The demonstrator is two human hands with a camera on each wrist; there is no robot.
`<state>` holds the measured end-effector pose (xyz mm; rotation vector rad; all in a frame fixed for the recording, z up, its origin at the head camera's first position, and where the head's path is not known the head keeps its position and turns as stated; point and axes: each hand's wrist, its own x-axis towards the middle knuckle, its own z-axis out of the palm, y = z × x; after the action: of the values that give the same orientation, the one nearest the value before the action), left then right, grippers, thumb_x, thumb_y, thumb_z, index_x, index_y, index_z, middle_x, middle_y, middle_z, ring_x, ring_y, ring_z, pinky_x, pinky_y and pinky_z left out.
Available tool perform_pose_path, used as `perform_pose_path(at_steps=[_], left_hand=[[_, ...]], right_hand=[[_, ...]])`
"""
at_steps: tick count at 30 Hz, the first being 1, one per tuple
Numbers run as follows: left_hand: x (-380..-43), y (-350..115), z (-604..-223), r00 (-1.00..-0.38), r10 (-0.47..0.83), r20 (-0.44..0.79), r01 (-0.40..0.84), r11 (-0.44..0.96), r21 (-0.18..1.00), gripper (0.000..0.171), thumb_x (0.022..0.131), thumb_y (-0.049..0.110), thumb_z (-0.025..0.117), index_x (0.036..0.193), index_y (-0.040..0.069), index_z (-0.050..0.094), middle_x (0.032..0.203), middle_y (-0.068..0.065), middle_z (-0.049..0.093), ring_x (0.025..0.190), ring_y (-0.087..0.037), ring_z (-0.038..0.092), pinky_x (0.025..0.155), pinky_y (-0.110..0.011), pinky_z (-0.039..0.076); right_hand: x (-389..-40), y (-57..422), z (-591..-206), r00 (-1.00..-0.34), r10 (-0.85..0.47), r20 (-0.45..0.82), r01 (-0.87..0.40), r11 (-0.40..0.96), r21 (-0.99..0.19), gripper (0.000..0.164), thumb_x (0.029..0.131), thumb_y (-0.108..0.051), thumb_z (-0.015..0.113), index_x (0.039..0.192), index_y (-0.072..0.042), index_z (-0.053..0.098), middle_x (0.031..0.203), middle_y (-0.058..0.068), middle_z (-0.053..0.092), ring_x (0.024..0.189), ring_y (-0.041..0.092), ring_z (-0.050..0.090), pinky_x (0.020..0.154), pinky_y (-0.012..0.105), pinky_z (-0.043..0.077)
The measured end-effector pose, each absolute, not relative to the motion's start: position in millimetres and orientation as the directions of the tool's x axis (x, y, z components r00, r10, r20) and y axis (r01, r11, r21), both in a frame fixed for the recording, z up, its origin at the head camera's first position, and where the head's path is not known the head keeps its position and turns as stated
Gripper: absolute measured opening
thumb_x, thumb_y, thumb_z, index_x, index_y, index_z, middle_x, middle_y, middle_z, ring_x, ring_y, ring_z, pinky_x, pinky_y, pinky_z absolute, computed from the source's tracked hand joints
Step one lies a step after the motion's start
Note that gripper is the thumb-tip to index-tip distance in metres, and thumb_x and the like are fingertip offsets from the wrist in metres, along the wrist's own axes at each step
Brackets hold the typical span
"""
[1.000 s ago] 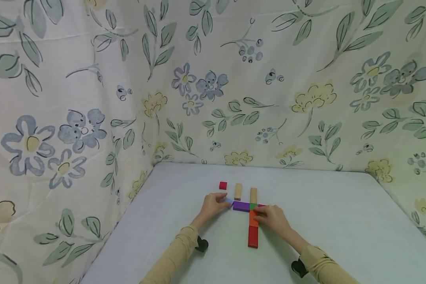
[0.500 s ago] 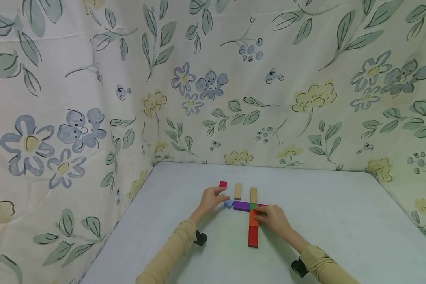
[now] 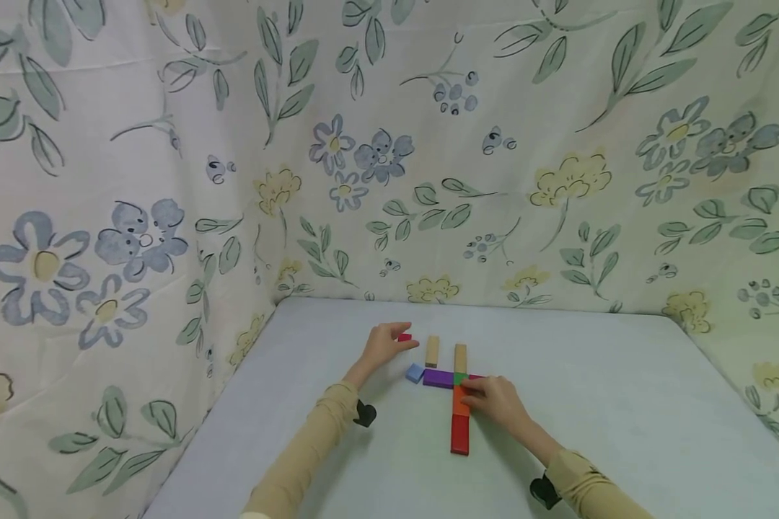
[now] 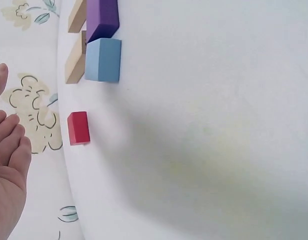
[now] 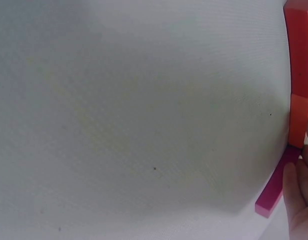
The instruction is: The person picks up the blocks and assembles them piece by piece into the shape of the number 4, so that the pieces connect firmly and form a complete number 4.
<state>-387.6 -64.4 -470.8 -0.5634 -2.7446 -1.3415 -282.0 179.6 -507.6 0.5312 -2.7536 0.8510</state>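
Observation:
My left hand (image 3: 381,346) hovers by a small red block (image 3: 405,336), thumb and fingers spread. In the left wrist view the hand stands apart from the red block (image 4: 78,128) and holds nothing. A light blue block (image 3: 415,373) lies at the left end of a purple block (image 3: 438,378). My right hand (image 3: 498,401) rests its fingertips at the orange block (image 3: 461,401), beside the green block (image 3: 460,378). In the right wrist view its fingers touch the magenta block (image 5: 274,185) and reach the orange block (image 5: 298,120). A long red block (image 3: 459,435) continues below the orange one.
One plain wooden block (image 3: 432,351) stands apart behind the purple block. Another wooden block (image 3: 460,357) adjoins the green one. All lie on a white table (image 3: 578,375) with a flowered cloth (image 3: 363,245) hanging behind and at the left.
My left hand has let go of the light blue block, left it beside the purple one, and moved away to the red block. My right hand has stayed in place.

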Motion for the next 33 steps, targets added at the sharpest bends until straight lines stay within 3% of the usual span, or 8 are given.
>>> perform_pose_path(at_steps=[8,16,21,33], left_hand=[[-400,-62,-464,-0.914,0.360,0.185,0.368,0.551,0.749,0.053,0.082,0.025,0.075,0.127,0.002,0.059,0.129,-0.013,0.061,0.119,-0.032,0.057,0.098,-0.042,0.047],[-406,-57,-477,-0.875,0.482,0.030,0.354,0.600,0.718,0.060,0.080,0.022,0.076,0.133,0.003,0.053,0.136,-0.012,0.056,0.123,-0.029,0.054,0.102,-0.040,0.045],[-408,-50,-483,-0.849,0.529,-0.004,0.381,0.616,0.689,0.060,0.079,0.018,0.077,0.133,0.001,0.053,0.135,-0.014,0.056,0.119,-0.031,0.055,0.099,-0.044,0.046],[-416,-39,-488,-0.827,0.558,-0.066,0.387,0.652,0.652,0.067,0.076,0.016,0.079,0.135,0.004,0.050,0.139,-0.013,0.052,0.126,-0.031,0.050,0.106,-0.044,0.040]], right_hand=[[-283,182,-507,-0.902,-0.291,0.320,-0.420,0.767,-0.485,0.031,0.075,-0.015,0.078,0.102,0.000,0.073,0.094,0.013,0.074,0.079,0.021,0.068,0.068,0.030,0.054],[-284,181,-512,-0.905,-0.290,0.311,-0.413,0.772,-0.484,0.031,0.075,-0.016,0.078,0.102,-0.001,0.073,0.095,0.011,0.074,0.085,0.024,0.069,0.072,0.033,0.055],[-284,181,-514,-0.911,-0.277,0.306,-0.401,0.772,-0.493,0.031,0.075,-0.016,0.078,0.102,-0.002,0.074,0.095,0.010,0.075,0.083,0.022,0.068,0.072,0.030,0.055],[-283,178,-512,-0.922,-0.264,0.284,-0.377,0.781,-0.497,0.031,0.076,-0.017,0.078,0.103,-0.003,0.073,0.097,0.011,0.074,0.086,0.021,0.069,0.074,0.034,0.056]])
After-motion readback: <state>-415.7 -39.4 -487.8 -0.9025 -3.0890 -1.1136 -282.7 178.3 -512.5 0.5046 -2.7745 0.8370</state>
